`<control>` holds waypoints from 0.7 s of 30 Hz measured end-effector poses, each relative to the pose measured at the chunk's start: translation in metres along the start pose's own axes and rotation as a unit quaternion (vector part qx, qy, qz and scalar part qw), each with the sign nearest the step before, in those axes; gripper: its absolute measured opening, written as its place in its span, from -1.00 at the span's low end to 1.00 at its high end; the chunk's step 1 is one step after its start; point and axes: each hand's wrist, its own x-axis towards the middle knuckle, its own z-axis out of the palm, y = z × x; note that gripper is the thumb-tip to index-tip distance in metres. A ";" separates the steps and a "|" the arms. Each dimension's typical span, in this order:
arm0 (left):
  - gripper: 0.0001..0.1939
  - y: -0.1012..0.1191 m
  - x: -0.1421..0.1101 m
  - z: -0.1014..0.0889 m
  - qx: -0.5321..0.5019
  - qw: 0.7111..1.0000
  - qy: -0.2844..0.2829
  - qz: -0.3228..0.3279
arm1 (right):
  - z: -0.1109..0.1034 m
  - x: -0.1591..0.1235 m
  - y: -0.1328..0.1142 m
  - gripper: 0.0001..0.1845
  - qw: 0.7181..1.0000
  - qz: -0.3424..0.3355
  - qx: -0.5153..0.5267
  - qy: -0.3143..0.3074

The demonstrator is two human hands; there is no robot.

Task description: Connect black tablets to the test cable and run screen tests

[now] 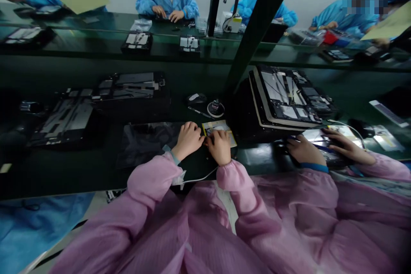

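Observation:
My left hand (189,140) is closed, its fingers curled together at the edge of a flat yellow-edged piece (217,126) on the bench. Beside it, my right hand (220,147) is closed too and lies over the front part of that piece. The fingertips of both hands nearly meet at a small dark spot; what they hold, if anything, is hidden. Left of my hands lies a dark, glossy flat panel (146,139). A white cable (201,178) runs below my wrists along the bench edge.
Stacks of dark trays with device parts stand at left (69,115) and right (289,94). A mouse (197,98) and a round white-rimmed item (215,108) lie beyond my hands. A co-worker's hands (306,152) work close on the right. A slanted dark post (261,17) crosses the bench.

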 end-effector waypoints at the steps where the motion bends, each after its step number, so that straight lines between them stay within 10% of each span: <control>1: -0.83 -0.003 0.005 0.007 0.001 1.000 -0.003 0.006 | 0.007 0.003 -0.004 -0.92 1.000 0.003 -0.030 -0.001; 15: -0.92 -0.010 0.011 0.022 -0.067 0.997 -0.002 0.033 | 0.018 0.015 -0.018 -0.83 0.977 0.006 -0.206 -0.058; 21: -0.75 -0.027 -0.011 -0.002 -0.116 0.991 0.057 0.022 | -0.006 0.016 -0.018 -0.83 0.988 -0.008 -0.150 -0.039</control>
